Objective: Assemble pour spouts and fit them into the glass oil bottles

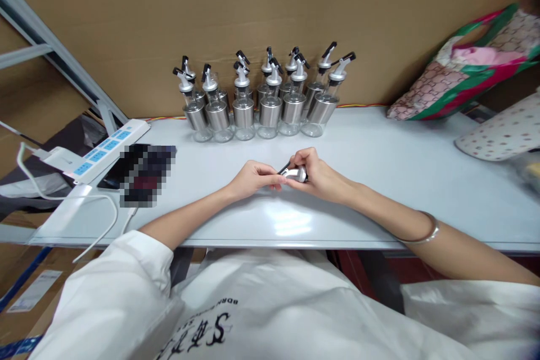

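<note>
Between my two hands, just above the table's front half, is a silver pourer spout (296, 173) with a black lever. My right hand (320, 176) wraps round its wide end. At its narrow tip, the thumb and fingers of my left hand (252, 179) pinch it. Part of the spout is hidden behind my fingers. Beyond my hands, several glass oil bottles (270, 115) with steel sleeves stand upright in two rows, each front one topped by a similar silver spout with a black lever.
A white power strip (112, 149) and a dark phone (126, 166) with a cable lie at the left. A patterned bag (447, 81) and a white dotted cylindrical thing (502, 129) are at the right. Behind the bottles rises a brown cardboard wall (253, 5). The table's front edge (295, 244) is close to my body.
</note>
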The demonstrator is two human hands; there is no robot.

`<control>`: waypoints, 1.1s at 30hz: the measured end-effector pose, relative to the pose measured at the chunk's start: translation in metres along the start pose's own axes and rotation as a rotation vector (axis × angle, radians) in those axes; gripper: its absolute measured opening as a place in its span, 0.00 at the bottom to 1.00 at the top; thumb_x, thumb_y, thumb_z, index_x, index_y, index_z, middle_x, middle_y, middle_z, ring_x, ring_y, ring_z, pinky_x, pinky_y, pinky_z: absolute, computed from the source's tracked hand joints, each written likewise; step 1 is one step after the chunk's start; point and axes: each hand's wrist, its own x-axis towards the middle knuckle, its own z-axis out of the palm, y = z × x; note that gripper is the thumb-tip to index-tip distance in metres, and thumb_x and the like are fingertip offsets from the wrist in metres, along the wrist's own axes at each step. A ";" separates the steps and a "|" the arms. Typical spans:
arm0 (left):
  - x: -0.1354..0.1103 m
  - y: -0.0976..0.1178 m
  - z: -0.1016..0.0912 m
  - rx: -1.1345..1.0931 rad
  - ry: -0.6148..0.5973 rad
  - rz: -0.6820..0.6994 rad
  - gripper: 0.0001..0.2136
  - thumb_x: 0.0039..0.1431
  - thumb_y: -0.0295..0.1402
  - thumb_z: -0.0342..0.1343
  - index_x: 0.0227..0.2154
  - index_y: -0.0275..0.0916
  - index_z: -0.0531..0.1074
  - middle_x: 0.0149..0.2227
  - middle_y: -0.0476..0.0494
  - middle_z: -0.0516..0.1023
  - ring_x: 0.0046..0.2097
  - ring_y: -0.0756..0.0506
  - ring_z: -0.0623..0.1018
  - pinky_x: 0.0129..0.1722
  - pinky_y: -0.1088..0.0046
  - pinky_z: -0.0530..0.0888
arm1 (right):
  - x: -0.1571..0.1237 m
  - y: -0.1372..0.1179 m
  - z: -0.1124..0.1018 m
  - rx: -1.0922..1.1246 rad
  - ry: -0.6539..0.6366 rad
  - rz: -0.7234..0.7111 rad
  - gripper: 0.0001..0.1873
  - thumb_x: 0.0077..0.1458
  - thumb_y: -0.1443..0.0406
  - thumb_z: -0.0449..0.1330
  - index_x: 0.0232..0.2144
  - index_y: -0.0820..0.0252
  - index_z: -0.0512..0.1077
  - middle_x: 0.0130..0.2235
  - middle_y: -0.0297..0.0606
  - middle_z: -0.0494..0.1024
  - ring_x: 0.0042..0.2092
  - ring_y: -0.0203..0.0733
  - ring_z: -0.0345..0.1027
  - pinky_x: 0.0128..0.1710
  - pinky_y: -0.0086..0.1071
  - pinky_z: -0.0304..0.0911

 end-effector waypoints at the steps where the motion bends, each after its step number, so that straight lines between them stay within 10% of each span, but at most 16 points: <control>1: 0.000 0.001 0.000 0.002 0.002 0.000 0.17 0.43 0.44 0.66 0.19 0.32 0.77 0.21 0.47 0.76 0.25 0.53 0.69 0.28 0.77 0.66 | 0.000 0.000 0.000 -0.003 -0.010 0.002 0.20 0.56 0.49 0.54 0.38 0.55 0.53 0.35 0.42 0.74 0.29 0.42 0.71 0.28 0.34 0.66; 23: -0.001 0.004 -0.001 0.060 -0.038 -0.023 0.16 0.43 0.44 0.65 0.19 0.33 0.77 0.21 0.46 0.76 0.26 0.52 0.70 0.30 0.76 0.68 | 0.001 -0.004 -0.005 -0.005 -0.124 0.003 0.19 0.59 0.50 0.52 0.42 0.58 0.62 0.41 0.48 0.78 0.41 0.49 0.75 0.37 0.41 0.70; 33: 0.001 -0.001 -0.002 0.046 -0.053 -0.010 0.15 0.45 0.42 0.63 0.21 0.33 0.78 0.22 0.46 0.76 0.27 0.51 0.70 0.31 0.75 0.67 | 0.002 -0.003 -0.007 -0.070 -0.158 0.013 0.20 0.60 0.47 0.48 0.36 0.57 0.61 0.33 0.43 0.76 0.30 0.43 0.70 0.28 0.34 0.65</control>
